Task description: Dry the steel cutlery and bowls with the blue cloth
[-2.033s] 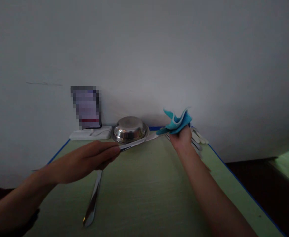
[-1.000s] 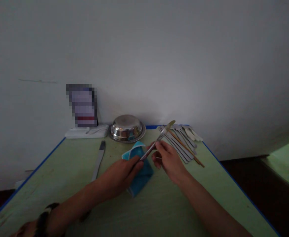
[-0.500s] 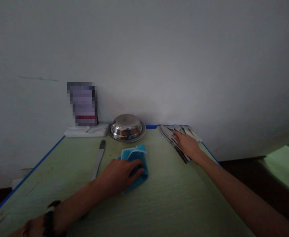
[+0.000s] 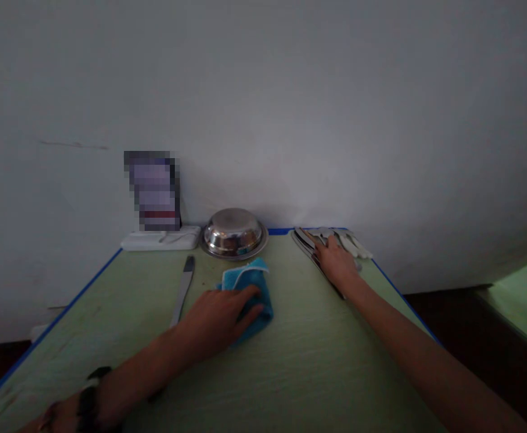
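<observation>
My left hand (image 4: 220,316) lies over a folded blue cloth (image 4: 247,278) with white edging, its thumb and fingers bent around it. To the left, a flat metal knife (image 4: 183,288) lies on the table, its lower end hidden behind my left wrist. At the right, my right hand (image 4: 333,258) has its fingers closed on a table knife in a row of knives (image 4: 306,239). Which part of the knife the fingers grip is partly hidden. Just beyond this hand lie several pieces of cutlery, spoons or forks with pale handles (image 4: 351,243).
A shiny metal bowl (image 4: 234,231) sits upside down at the back of the green table (image 4: 290,373). Left of it, a blurred-out screen (image 4: 155,192) stands on a white base (image 4: 161,239). The table has blue edging and meets a grey wall (image 4: 290,108).
My right hand has shifted slightly left and its fingers have closed in on the knives. The left hand has barely moved with the cloth. The view has turned slightly.
</observation>
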Action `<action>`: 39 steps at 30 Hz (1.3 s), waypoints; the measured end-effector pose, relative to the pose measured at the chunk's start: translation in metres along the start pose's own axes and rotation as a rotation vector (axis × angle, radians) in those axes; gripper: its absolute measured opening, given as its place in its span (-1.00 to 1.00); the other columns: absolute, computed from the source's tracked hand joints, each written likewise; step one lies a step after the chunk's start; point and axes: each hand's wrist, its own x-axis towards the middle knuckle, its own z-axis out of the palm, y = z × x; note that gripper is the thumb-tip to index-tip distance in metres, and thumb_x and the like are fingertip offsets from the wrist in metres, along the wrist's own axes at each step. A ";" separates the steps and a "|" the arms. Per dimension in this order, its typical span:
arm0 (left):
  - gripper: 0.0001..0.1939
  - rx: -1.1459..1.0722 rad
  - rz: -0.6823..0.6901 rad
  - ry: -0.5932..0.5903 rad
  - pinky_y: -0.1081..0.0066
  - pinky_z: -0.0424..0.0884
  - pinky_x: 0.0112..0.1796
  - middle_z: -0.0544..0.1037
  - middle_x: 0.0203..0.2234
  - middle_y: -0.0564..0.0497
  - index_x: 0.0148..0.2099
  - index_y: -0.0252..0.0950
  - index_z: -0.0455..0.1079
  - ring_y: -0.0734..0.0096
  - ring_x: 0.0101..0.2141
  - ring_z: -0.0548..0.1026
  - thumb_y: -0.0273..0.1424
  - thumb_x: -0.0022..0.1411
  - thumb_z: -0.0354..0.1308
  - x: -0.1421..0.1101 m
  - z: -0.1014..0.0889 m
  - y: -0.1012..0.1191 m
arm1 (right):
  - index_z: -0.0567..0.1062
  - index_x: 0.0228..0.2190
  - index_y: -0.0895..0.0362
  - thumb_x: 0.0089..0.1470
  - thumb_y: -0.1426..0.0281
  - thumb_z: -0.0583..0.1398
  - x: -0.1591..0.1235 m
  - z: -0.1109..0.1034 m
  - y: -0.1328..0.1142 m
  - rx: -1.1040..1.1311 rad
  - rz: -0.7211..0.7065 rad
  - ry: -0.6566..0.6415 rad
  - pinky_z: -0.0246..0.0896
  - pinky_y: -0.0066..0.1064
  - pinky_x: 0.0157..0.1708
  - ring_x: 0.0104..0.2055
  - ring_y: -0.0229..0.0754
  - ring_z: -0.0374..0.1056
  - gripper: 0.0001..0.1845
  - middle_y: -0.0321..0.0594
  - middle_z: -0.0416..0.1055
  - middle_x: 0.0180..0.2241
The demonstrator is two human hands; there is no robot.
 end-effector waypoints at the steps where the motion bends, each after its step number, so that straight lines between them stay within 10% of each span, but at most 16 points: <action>1: -0.62 0.006 -0.019 0.011 0.22 0.37 -0.37 0.55 -0.38 -0.06 0.00 -0.21 0.25 0.18 -0.41 0.52 -0.16 0.30 -0.23 0.000 -0.002 -0.001 | 0.33 -0.05 0.07 0.18 0.26 -0.12 0.001 0.000 0.000 -0.004 0.002 -0.005 0.24 -0.32 -0.44 -0.29 -0.05 0.40 -0.60 0.02 0.25 -0.09; 10: -0.63 0.172 -0.228 0.095 0.29 0.34 -0.43 0.53 -0.42 -0.13 -0.25 -0.30 0.32 0.17 -0.44 0.50 -0.21 0.27 -0.23 0.001 -0.045 -0.036 | 0.22 -0.01 0.16 0.19 0.21 -0.17 -0.044 -0.022 -0.053 0.356 -0.025 0.143 0.24 -0.30 -0.38 -0.22 -0.07 0.36 -0.56 -0.03 0.27 -0.07; 17: -0.52 0.223 -0.420 -0.187 0.22 0.39 -0.48 0.56 -0.43 -0.30 -0.41 -0.34 0.46 0.03 -0.45 0.52 -0.04 0.10 -0.07 -0.020 -0.052 -0.065 | 0.19 0.06 0.07 0.13 0.10 -0.09 -0.076 -0.035 -0.103 0.718 -0.380 0.097 0.24 -0.22 -0.20 -0.16 -0.09 0.28 -0.47 -0.07 0.24 -0.07; 24: -0.77 0.154 -0.377 -0.404 0.24 0.43 -0.53 0.54 -0.64 -0.25 -0.62 -0.39 0.42 0.13 -0.62 0.51 -0.41 -0.04 0.03 -0.023 -0.049 -0.046 | 0.36 -0.04 0.01 -0.02 0.17 0.13 -0.075 -0.025 -0.094 0.628 -0.479 0.078 0.08 -0.07 -0.01 -0.02 -0.02 0.15 -0.53 -0.15 0.28 -0.03; 30: -0.71 0.305 -0.327 -0.358 0.05 0.44 -0.36 0.55 -0.34 -0.46 -0.30 -0.50 0.51 -0.19 -0.30 0.53 -0.54 -0.04 0.01 -0.024 -0.043 -0.022 | 0.38 -0.21 0.16 -0.08 0.52 0.08 -0.065 -0.023 -0.075 0.767 -0.324 0.042 0.18 -0.28 -0.11 -0.16 -0.14 0.27 -0.68 -0.12 0.34 -0.17; 39: -0.70 0.201 -0.145 -0.384 0.28 0.40 -0.42 0.56 -0.36 -0.27 -0.17 -0.41 0.40 0.09 -0.37 0.54 -0.44 0.15 -0.11 -0.032 -0.050 -0.016 | 0.42 -0.23 0.12 -0.10 0.27 0.10 -0.044 -0.017 -0.032 1.415 0.414 0.225 0.21 -0.23 -0.10 -0.11 -0.07 0.33 -0.65 -0.15 0.44 -0.15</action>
